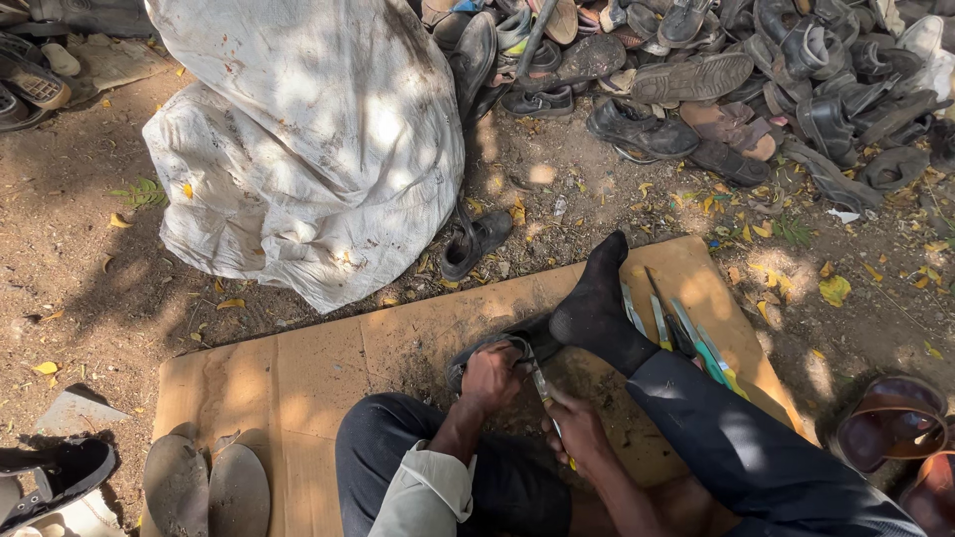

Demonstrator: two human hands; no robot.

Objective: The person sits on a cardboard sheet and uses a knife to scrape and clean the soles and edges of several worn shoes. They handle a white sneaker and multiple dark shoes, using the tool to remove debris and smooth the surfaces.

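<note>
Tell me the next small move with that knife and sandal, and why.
Probably draw the knife a little further along the sandal's edge. The left hand pins the sandal on the cardboard, the right hand holds the knife with its blade at the sandal, and the socked foot rests beside it.

The knife [545,398] blade's tip is hidden behind the sandal [487,350].

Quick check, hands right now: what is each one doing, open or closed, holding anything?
Left hand: closed, gripping the dark sandal on the cardboard.
Right hand: closed around a knife, blade at the sandal.
</note>
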